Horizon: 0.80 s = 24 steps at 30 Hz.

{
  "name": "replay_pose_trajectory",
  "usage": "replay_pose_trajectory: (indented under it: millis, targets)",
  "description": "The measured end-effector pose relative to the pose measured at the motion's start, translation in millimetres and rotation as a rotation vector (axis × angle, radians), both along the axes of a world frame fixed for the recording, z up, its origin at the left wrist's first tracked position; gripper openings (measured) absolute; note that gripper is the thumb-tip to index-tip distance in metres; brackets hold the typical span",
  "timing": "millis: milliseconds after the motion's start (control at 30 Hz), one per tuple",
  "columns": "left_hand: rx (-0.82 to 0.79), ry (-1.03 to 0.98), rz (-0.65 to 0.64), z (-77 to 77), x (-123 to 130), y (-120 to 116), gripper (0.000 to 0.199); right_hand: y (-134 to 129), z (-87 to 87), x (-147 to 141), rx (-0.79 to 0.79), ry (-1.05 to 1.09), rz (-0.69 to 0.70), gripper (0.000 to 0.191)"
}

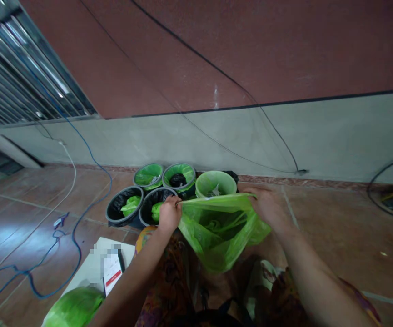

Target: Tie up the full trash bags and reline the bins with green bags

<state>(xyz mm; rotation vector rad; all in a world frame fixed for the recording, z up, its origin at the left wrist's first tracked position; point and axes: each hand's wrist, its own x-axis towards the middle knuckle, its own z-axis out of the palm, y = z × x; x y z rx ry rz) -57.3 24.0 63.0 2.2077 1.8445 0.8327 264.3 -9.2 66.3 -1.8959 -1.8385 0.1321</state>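
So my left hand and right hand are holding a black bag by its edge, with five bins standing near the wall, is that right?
Not quite: the head view shows that the bag is green, not black. Your left hand and right hand do hold it by its edge, and five bins stand near the wall.

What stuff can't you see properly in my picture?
All in the head view:
Open green bag: folds hide its bottom.
Bin by the left hand: that hand covers part.
Phone: writing too small and blurred.
Green bundle: cut off by the bottom edge.
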Motion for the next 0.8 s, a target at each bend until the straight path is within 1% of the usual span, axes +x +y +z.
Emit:
replay_pose_trajectory:
  millis: [67, 167, 233, 267, 300, 333, 367, 433, 467, 533, 567, 600, 633, 700, 733, 800]
  targets:
    - [0.000, 0.045, 0.071, -2.5, -6, -4, 0.023, -3, -0.2, 6, 0.012, -0.082, -0.088, 0.033]
    - [-0.018, 0.053, 0.182, -4.7, -14, -10, 0.026, -4, -4.5, 21, 0.017, -0.132, -0.230, 0.028]
    - [-0.023, 0.038, 0.232, -4.4, -16, -12, 0.027, -3, -9.0, 31, -0.054, -0.122, -0.277, 0.022]
    - [-0.021, 0.029, 0.239, -3.7, -16, -14, 0.026, -3, -10.9, 34, -0.109, -0.102, -0.261, 0.019]
    - [-0.015, 0.018, 0.235, -2.8, -14, -15, 0.026, -2, -12.1, 35, -0.160, -0.074, -0.217, 0.018]
    - [-0.007, 0.004, 0.221, -1.7, -11, -16, 0.025, -3, -12.4, 31, -0.187, -0.038, -0.152, 0.021]
    - [0.002, -0.010, 0.199, -0.5, -7, -18, 0.025, -4, -11.8, 24, -0.177, 0.002, -0.075, 0.031]
    - [0.009, -0.033, 0.144, 2.4, 6, -22, 0.024, -10, -8.3, -2, -0.057, 0.075, 0.089, 0.055]
    - [0.009, -0.043, 0.112, 3.9, 14, -25, 0.024, -14, -5.9, -20, 0.020, 0.098, 0.163, 0.063]
    - [0.005, -0.054, 0.032, 6.4, 33, -31, 0.024, -24, -1.5, -57, 0.091, 0.106, 0.327, 0.066]
    - [0.000, -0.054, -0.016, 7.3, 42, -34, 0.024, -28, 0.0, -73, 0.107, 0.080, 0.362, 0.065]
    - [-0.005, -0.049, -0.062, 7.6, 51, -37, 0.025, -31, 0.8, -87, 0.117, 0.039, 0.373, 0.059]
    - [-0.012, -0.038, -0.102, 7.5, 58, -40, 0.027, -33, 1.1, -97, 0.113, -0.008, 0.369, 0.049]
    - [-0.031, -0.011, -0.146, 5.8, 69, -44, 0.029, -31, 0.7, -105, 0.089, -0.084, 0.339, 0.029]
    - [-0.039, 0.001, -0.147, 4.3, 71, -45, 0.030, -29, 0.5, -104, 0.081, -0.095, 0.322, 0.026]
    - [-0.046, 0.011, -0.125, 0.9, 71, -43, 0.032, -24, 1.5, -95, 0.101, -0.053, 0.291, 0.029]
